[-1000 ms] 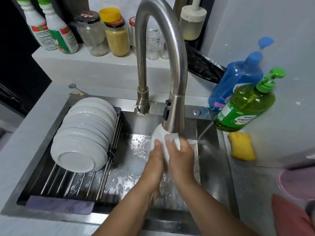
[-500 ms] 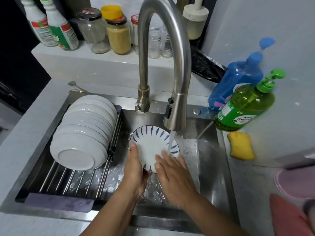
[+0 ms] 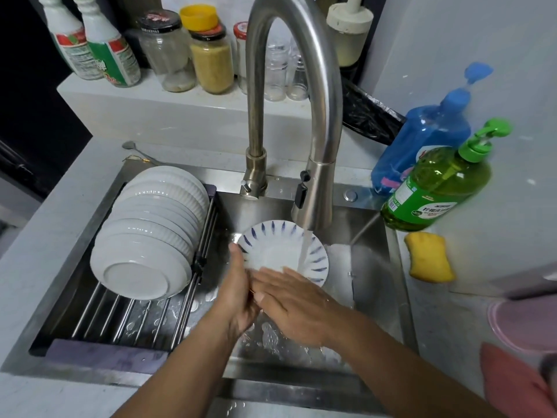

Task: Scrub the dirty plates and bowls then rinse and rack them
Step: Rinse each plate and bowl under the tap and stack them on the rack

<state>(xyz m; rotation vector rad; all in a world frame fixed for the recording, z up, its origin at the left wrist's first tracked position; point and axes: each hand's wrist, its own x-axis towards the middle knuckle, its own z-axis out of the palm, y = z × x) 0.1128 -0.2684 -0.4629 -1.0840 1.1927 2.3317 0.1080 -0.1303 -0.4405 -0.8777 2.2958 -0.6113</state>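
A small white plate [image 3: 280, 251] with blue dashes round its rim is tilted toward me under the running faucet [image 3: 316, 188]. My left hand [image 3: 238, 285] grips its left edge, thumb on the rim. My right hand [image 3: 295, 300] lies flat with fingers spread across the plate's lower face. Water streams onto the plate's right side. A row of several white ribbed bowls [image 3: 150, 233] lies stacked on its side on the roll-up rack [image 3: 120, 321] over the left of the sink.
A yellow sponge [image 3: 429, 256] lies on the counter right of the sink [image 3: 373, 282], behind it a green soap bottle [image 3: 437, 188] and a blue bottle [image 3: 422, 140]. Jars and bottles line the back ledge. Pink items sit at the right edge.
The plate turned from edge-on to face me, then shifted a little to the right under the stream. My right hand slid left across its lower face.
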